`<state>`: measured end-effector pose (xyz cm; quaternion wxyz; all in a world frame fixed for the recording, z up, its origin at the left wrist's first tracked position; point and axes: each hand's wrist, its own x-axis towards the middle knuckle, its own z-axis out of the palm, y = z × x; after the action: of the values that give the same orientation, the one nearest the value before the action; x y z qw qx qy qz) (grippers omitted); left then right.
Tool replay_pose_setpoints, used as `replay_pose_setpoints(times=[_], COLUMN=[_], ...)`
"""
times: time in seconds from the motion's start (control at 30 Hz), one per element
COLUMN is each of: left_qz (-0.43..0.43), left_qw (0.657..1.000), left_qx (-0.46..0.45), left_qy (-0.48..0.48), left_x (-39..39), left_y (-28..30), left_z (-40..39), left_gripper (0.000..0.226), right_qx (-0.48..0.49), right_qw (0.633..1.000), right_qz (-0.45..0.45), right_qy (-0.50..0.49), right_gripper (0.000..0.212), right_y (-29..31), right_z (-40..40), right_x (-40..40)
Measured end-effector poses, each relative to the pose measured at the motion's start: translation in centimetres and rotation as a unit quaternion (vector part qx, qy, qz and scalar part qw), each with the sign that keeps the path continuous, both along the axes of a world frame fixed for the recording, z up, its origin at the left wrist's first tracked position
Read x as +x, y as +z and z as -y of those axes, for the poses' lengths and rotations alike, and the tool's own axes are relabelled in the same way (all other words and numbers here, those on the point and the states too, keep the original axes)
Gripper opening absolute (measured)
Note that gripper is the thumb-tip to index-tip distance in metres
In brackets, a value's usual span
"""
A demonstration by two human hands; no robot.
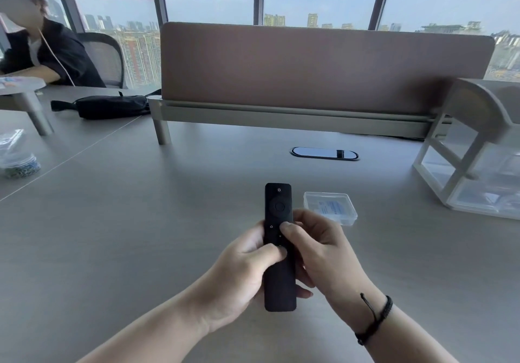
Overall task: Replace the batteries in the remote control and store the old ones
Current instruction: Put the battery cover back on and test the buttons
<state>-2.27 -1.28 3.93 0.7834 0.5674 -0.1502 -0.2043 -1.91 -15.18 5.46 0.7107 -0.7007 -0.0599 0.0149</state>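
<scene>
Black remote (278, 250) held above the grey desk (140, 222), button side up, power button at the far end. Left hand (242, 272) wrapped round its lower half, thumb pressed on the face; right hand (320, 253) curled round the right edge, thumb on the buttons. Just beyond, on the desk, a clear lidded box (330, 208) with a blue-printed card inside. Clear organiser (472, 171) far right; black pouch (112, 106) far left, near a seated person (42, 50)
</scene>
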Motion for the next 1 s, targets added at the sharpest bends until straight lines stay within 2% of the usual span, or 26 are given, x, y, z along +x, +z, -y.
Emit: replay_pose_setpoints(times=[0.17,0.5,1.0], left_qz=[0.009,-0.008,-0.018], left_qw=[1.0,1.0,1.0], left_qx=[0.01,0.01,0.016], left_qy=[0.001,0.01,-0.017], left_x=[-0.2,0.0,-0.3], left_y=[0.0,-0.3,-0.2], left_z=[0.1,0.2,0.4], left_gripper=[0.034,0.038,0.034], right_qx=[-0.052,0.007,-0.016], right_qw=[0.998,1.0,0.999], right_qz=[0.03,0.006,0.02], right_qy=[-0.021,0.006,-0.021], right_gripper=[0.015,0.013,0.012], right_y=[-0.9,-1.1,-0.5], right_z=[0.0,0.0,0.2], right_x=[0.4,0.5,0.0])
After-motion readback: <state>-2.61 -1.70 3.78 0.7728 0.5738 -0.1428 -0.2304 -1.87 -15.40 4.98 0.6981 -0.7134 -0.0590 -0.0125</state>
